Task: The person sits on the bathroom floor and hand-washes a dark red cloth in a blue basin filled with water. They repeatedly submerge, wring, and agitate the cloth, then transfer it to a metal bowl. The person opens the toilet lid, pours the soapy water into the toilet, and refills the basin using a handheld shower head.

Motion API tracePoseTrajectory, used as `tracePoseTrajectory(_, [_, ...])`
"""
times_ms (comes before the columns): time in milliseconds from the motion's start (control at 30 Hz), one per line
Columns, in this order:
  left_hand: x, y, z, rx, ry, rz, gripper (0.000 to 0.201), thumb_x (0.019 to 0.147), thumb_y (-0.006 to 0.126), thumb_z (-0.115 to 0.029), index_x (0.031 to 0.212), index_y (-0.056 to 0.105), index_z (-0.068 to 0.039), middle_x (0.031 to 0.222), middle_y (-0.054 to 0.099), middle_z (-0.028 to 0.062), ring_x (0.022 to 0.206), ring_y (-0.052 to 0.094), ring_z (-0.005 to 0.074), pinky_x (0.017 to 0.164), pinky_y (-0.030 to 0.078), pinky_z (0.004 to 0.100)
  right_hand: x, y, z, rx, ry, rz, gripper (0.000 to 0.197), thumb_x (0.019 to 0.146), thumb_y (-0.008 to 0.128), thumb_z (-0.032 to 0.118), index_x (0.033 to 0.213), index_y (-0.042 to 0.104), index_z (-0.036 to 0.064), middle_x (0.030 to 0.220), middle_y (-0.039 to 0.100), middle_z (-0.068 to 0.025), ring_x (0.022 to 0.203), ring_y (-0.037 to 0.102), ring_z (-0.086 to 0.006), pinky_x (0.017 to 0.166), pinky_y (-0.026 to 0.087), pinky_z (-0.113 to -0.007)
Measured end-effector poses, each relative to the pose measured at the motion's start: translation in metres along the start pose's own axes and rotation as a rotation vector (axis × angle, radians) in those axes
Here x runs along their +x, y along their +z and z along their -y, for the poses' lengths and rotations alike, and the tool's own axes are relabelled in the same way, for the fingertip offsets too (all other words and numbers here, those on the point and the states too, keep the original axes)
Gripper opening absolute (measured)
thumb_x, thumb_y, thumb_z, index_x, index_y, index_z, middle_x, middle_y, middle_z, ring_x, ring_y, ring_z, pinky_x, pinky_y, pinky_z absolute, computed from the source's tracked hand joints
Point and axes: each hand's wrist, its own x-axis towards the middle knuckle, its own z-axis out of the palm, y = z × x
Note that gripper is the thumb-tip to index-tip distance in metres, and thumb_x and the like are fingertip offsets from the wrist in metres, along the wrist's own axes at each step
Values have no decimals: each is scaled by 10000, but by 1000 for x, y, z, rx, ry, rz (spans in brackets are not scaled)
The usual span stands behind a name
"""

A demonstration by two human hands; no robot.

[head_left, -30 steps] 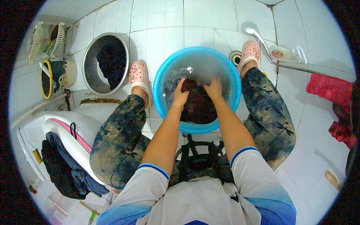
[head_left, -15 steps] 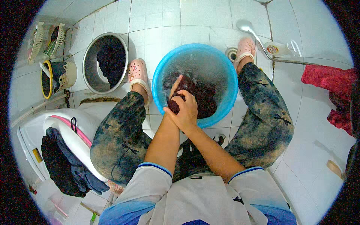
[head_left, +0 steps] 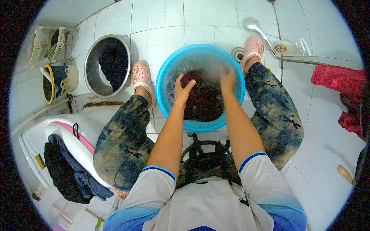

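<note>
Round blue plastic basin [head_left: 236, 101] on white tiled floor [head_left: 162, 34], between feet, for squat reach. Dark maroon wet cloth [head_left: 204, 101] inside, soaking. Left hand [head_left: 182, 89], right hand [head_left: 227, 76]: fingers closed, gripping cloth edges, spreading it.

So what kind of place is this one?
Probably a tiled bathroom or wash area: white floor tiles, a floor drain, and both hands on a dark garment in a blue basin.

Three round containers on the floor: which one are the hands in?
The blue plastic basin between the person's feet. Both the left hand and right hand grip the dark wet cloth in it; the steel tub and yellow-rimmed bucket sit apart to the left.
</note>
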Motion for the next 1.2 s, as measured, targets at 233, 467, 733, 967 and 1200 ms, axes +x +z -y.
tracePoseTrajectory(233, [-4, -8, 31, -253, -205, 70, 777, 734, 555, 3, 1425, 236, -154, 1330, 439, 136, 1179, 462, 294, 995, 370, 378, -45, 26, 2, 153, -108, 214, 344, 680, 614, 26, 1017, 596, 88, 1082, 574, -133, 1034, 548, -328, 927, 425, -386])
tracePoseTrajectory(467, [-18, -24, 10, -974, -327, 493, 431, 903, 476, -460, 1067, 585, -77, 976, 629, 80, 870, 608, 231, 770, 502, 387, -164, -15, 97, 55, -456, 440, 250, 671, 641, 126, 916, 600, 96, 1044, 575, -91, 976, 536, -295, 809, 452, -401])
tracePoseTrajectory(733, [-29, 11, 1, -520, -441, 36, 355, 873, 542, -272, 1144, 537, -42, 1084, 597, 103, 977, 570, 252, 880, 450, 395, -69, 13, 78, -188, -29, 176, 332, 799, 574, 394, 873, 624, 74, 914, 625, -158, 860, 598, -355, 705, 466, -476])
tracePoseTrajectory(967, [8, -21, -31, -430, -137, -43, 384, 764, 700, -229, 1084, 563, -65, 1004, 618, 75, 917, 579, 213, 822, 464, 357, -54, -35, -21, -60, 107, 92, 380, 827, 589, 309, 1061, 574, 11, 1014, 618, -192, 918, 589, -361, 806, 455, -431])
tracePoseTrajectory(1200, [6, -39, 30, 207, 296, -393, 442, 768, 631, -45, 1192, 506, -37, 1076, 583, 100, 944, 543, 199, 861, 431, 308, -110, -4, -68, -109, 534, 290, 530, 763, 639, 175, 1209, 466, -53, 1235, 500, -252, 1119, 502, -383, 936, 404, -433])
